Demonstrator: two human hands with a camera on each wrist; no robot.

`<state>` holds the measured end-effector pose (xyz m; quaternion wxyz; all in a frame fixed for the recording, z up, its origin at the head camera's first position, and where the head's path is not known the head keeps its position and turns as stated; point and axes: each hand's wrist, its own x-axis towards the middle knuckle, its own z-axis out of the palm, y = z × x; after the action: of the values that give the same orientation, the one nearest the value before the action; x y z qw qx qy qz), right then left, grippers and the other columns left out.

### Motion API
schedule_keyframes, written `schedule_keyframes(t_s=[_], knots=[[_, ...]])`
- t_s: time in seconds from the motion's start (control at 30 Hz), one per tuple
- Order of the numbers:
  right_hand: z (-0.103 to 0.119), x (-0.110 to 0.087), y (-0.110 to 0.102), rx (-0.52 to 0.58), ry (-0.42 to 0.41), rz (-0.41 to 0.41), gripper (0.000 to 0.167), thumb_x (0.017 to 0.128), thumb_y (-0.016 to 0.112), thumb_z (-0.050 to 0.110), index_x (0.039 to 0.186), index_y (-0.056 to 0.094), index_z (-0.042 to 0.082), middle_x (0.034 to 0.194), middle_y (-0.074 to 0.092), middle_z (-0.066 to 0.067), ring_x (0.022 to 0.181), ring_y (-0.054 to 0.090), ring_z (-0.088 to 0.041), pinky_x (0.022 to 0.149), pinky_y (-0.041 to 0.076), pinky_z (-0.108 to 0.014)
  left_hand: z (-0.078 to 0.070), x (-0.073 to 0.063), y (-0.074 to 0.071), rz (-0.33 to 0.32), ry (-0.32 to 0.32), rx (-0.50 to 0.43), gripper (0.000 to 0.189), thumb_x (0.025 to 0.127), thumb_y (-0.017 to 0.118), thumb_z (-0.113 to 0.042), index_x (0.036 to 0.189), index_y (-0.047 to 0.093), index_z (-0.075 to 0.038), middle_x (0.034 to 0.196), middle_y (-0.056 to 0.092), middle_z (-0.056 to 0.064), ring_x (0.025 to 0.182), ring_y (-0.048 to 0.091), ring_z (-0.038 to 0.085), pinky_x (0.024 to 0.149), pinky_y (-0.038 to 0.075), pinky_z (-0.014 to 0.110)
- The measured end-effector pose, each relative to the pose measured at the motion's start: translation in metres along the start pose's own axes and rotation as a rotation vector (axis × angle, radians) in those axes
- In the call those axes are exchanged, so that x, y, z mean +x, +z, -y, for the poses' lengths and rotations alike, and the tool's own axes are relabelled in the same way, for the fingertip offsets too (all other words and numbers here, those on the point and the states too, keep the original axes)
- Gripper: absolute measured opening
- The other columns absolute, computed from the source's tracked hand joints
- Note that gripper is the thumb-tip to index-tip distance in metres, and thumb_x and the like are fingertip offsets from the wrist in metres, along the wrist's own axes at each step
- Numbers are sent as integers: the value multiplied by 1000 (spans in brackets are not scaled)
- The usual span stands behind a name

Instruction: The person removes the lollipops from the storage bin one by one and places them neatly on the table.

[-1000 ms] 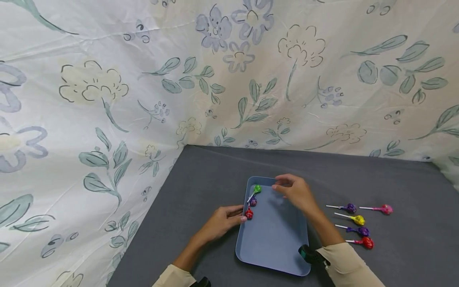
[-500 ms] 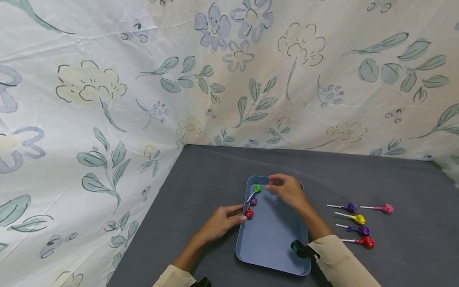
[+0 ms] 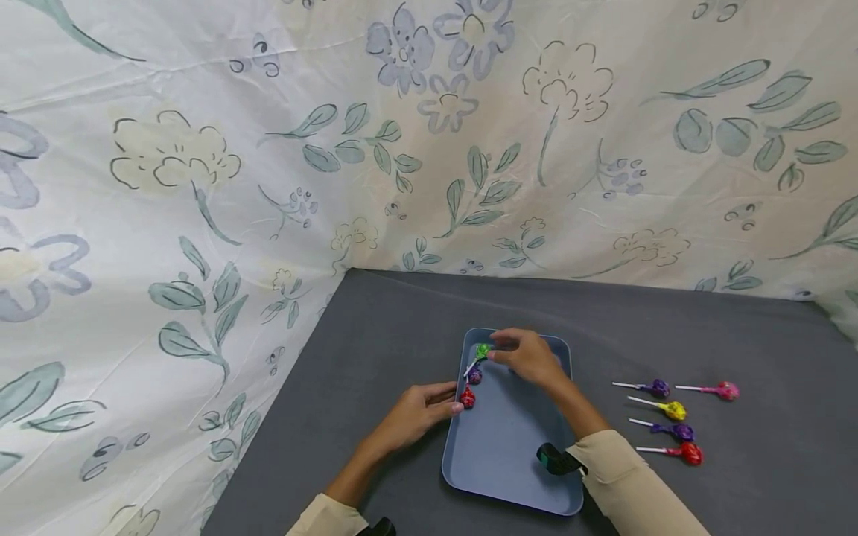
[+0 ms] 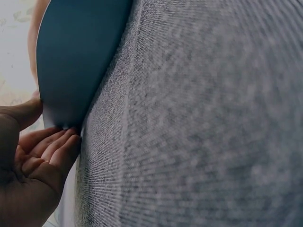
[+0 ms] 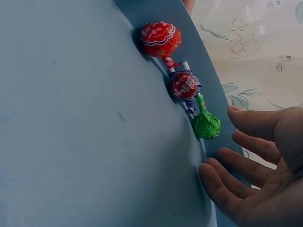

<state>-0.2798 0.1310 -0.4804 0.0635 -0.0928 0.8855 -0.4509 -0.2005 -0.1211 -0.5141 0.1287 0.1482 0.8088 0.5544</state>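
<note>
My left hand [image 3: 424, 413] holds the long left side of a blue-grey tray [image 3: 512, 461]. In the left wrist view its thumb is at the rim and its fingertips are against the outer wall. Along that side, inside the tray, lie a green lollipop [image 5: 207, 124], a purple lollipop [image 5: 184, 85] and a red lollipop [image 5: 161, 39]. My right hand [image 3: 529, 357] hovers over the tray's far end, thumb and fingers apart with nothing between them. Its thumb tip is close to the green lollipop, beside the tray's wall in the right wrist view.
Right of the tray, several lollipops lie on the dark grey tabletop [image 3: 771, 476]: two purple, a pink lollipop [image 3: 727, 391], a yellow lollipop [image 3: 674, 410] and a red lollipop [image 3: 691, 452]. A flower-printed curtain [image 3: 402, 201] borders the table's back and left.
My right hand has moved left over the tray's far end, closer to the green lollipop. The left hand, tray and lollipops have stayed in place.
</note>
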Motion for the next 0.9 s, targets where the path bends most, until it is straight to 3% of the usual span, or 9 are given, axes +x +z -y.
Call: schedule_keyframes(t_s=[0.47, 0.9], knots=[[4, 10, 12, -46, -57, 45, 36, 97, 78, 15, 132, 75, 7, 128, 74, -17, 110, 72, -32, 82, 60, -42, -4, 0, 1, 6, 14, -59, 50, 104, 71, -19, 146, 59, 6, 146, 63, 20, 130, 67, 29, 101, 58, 29], [-1, 14, 15, -100, -63, -2, 23, 92, 82, 8, 115, 80, 7, 105, 78, -9, 96, 70, -24, 79, 54, -39, -2, 3, 2, 8, 10, -67, 50, 104, 71, -20, 146, 59, 6, 144, 65, 20, 127, 68, 25, 100, 58, 26]])
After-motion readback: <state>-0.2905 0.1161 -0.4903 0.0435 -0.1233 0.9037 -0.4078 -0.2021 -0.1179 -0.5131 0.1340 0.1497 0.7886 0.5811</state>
